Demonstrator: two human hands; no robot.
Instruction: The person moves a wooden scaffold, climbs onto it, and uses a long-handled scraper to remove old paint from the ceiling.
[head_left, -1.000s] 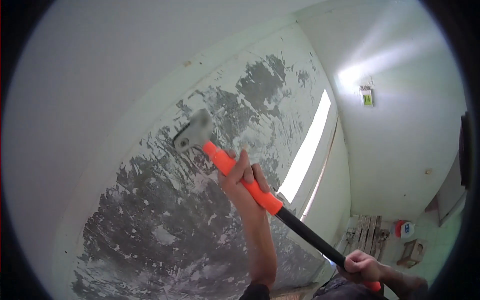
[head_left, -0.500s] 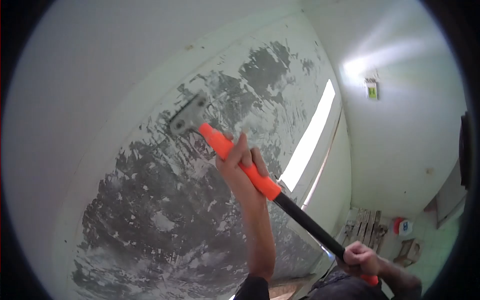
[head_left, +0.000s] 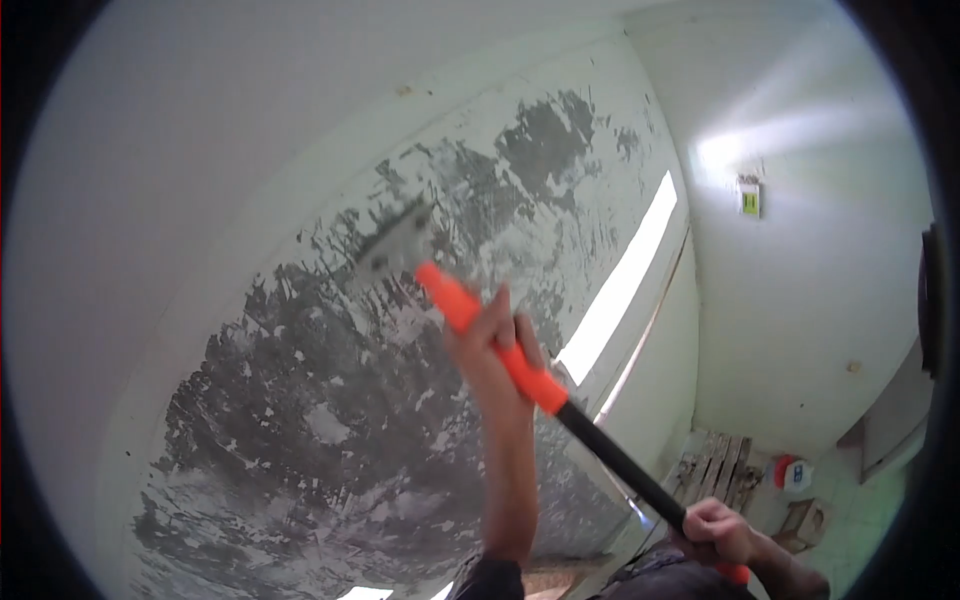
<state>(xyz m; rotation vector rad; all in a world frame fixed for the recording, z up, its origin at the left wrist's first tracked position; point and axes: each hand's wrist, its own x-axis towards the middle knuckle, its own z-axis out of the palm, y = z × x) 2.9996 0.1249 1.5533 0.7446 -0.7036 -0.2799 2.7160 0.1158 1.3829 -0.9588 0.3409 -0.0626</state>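
Observation:
A long-handled scraper slants across the view, with a wide flat blade (head_left: pixel 396 240) at its upper left end. The blade is blurred and overlaps the wall surface (head_left: pixel 300 370), where pale coating is stripped in ragged patches and dark grey shows. My left hand (head_left: pixel 497 338) is wrapped round the orange grip (head_left: pixel 536 386) just behind the blade, one finger raised off it. Lower right, my right hand (head_left: pixel 718 530) is closed round the black shaft (head_left: pixel 622 455) near its orange end (head_left: pixel 736 573).
Right of the scraped area runs a bright narrow opening (head_left: pixel 620 285), with a thin pole (head_left: pixel 648 335) beside it. A small label-like box (head_left: pixel 749 198) is on the far wall. Wooden slats (head_left: pixel 712 465), a red-and-white container (head_left: pixel 793 474) and a stool-like object (head_left: pixel 800 525) stand low at the right.
The view has shifted slightly, so wall and scraper blade both appear a little farther right and lower. My left hand has moved down in view with the scraper; both grips are kept.

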